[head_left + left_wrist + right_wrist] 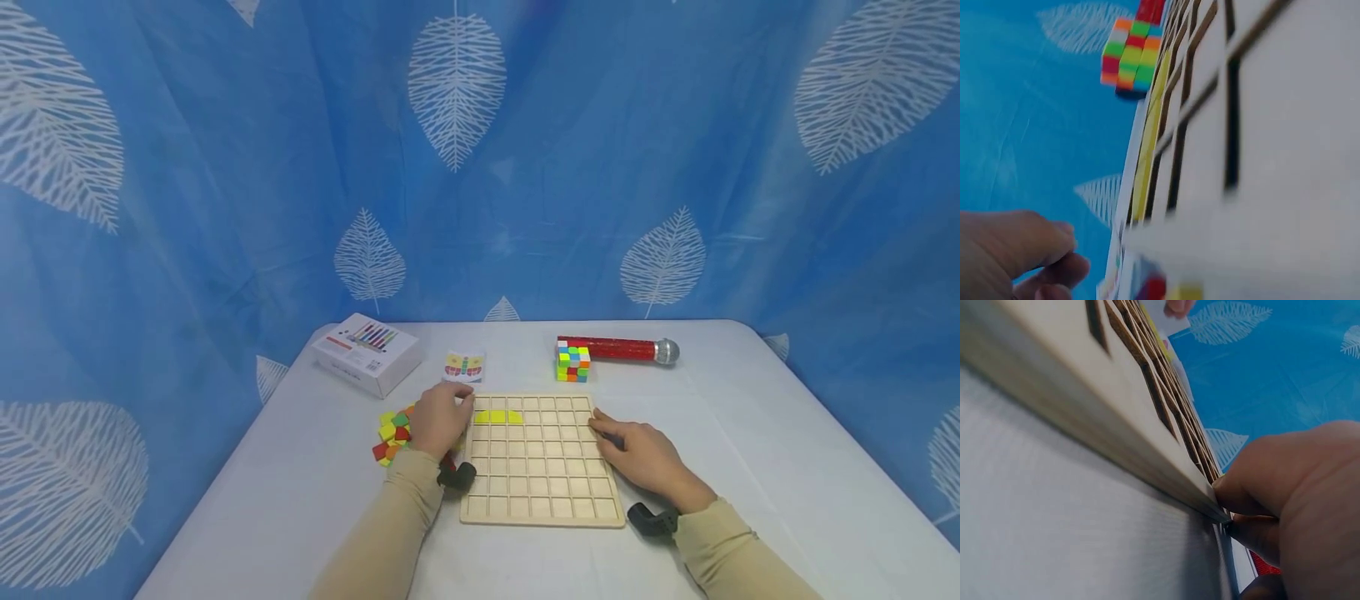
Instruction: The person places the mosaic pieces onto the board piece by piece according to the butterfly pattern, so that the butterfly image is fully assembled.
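Note:
A square wooden grid board [540, 485] lies on the table, with several yellow pieces [498, 417] in a row in its upper left cells. My right hand [645, 454] grips the board's right edge; in the right wrist view the thumb is on top and a finger lies against the underside. Beside the top left corner, my left hand [438, 419] hovers with loosely bent fingers, and no piece shows between them in the left wrist view. It partly covers a pile of coloured pieces [387, 432], red, green, orange and yellow, left of the board.
Behind the board lies a printed pattern card [463, 367]. A white box [367, 354] sits at the back left. At the back right, a colourful puzzle cube [573, 363] stands in front of a red microphone [618, 348]. A blue leaf-patterned curtain [525, 208] hangs behind the table.

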Demonstrator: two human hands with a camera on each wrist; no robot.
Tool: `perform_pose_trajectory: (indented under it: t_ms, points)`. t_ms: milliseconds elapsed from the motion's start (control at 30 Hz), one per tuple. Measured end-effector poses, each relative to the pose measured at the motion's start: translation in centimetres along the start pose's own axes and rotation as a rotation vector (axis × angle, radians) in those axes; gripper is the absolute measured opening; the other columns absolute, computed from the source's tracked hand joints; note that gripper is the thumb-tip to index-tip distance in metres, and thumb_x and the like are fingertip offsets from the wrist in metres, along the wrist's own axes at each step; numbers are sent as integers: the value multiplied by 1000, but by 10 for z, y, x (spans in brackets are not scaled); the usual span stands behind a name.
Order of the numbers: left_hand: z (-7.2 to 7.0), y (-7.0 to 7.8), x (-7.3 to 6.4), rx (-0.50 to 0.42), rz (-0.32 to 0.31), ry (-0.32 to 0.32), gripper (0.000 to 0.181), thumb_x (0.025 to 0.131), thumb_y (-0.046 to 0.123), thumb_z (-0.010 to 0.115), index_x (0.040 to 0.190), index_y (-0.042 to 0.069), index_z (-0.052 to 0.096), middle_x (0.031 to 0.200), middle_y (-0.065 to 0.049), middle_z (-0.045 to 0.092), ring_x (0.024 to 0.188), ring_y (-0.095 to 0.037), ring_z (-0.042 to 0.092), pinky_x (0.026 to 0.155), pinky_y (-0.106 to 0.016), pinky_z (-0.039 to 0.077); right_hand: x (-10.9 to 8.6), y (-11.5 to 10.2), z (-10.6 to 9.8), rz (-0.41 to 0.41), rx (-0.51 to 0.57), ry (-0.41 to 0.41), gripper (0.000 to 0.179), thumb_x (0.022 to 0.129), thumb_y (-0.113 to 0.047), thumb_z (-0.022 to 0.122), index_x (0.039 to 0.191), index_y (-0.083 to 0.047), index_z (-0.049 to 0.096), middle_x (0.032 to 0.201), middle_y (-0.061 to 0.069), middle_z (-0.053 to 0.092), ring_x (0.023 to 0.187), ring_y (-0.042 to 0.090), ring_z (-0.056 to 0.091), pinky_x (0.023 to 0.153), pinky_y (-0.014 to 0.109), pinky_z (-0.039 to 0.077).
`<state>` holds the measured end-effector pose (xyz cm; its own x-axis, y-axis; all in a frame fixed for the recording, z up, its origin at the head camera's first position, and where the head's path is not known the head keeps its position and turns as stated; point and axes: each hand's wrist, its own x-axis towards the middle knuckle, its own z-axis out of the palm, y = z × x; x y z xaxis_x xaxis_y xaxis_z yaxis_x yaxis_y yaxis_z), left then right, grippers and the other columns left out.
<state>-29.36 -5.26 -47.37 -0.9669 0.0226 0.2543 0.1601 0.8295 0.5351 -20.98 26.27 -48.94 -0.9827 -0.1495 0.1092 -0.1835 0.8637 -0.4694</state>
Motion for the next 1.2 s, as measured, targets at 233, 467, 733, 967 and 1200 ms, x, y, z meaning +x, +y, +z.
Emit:
perform_pose_trajectory:
  t_ms: [233,467,733,967,1200]
  points:
    - [-31,-31,4,155,-181,11,34,92,30,76,119,10,76,114,-8,75,99,-29,71,82,-47,57,0,2,1,-5,10,-2,41,101,-26,62,140,-11,64,153,8,53,135,40,55,105,61,46]
    - [-45,-55,6,161,-302,-151,37,77,28,88,102,7,70,87,-8,67,76,-27,60,77,-45,50,-1,3,3,1,6,-5,41,101,-25,62,140,-11,65,153,8,52,136,41,54,104,61,46]
    - [-45,-54,10,193,-251,-158,34,80,22,85,110,10,73,92,-6,70,79,-25,60,80,-45,51,-2,3,1,-5,2,11,40,101,-24,62,139,-12,65,152,8,54,135,41,55,104,61,46]
    - [-40,-43,8,173,-183,-100,29,84,23,83,109,12,74,95,-4,69,81,-23,59,81,-44,52,-1,5,2,-1,2,11,41,101,-25,62,140,-11,65,153,8,53,136,41,54,105,61,46]
    - [-32,-32,6,166,-143,-92,33,84,25,83,114,14,74,106,-4,71,88,-22,62,84,-45,53,-1,3,2,-2,7,9,42,101,-24,61,140,-10,64,153,9,53,136,41,54,105,61,45]
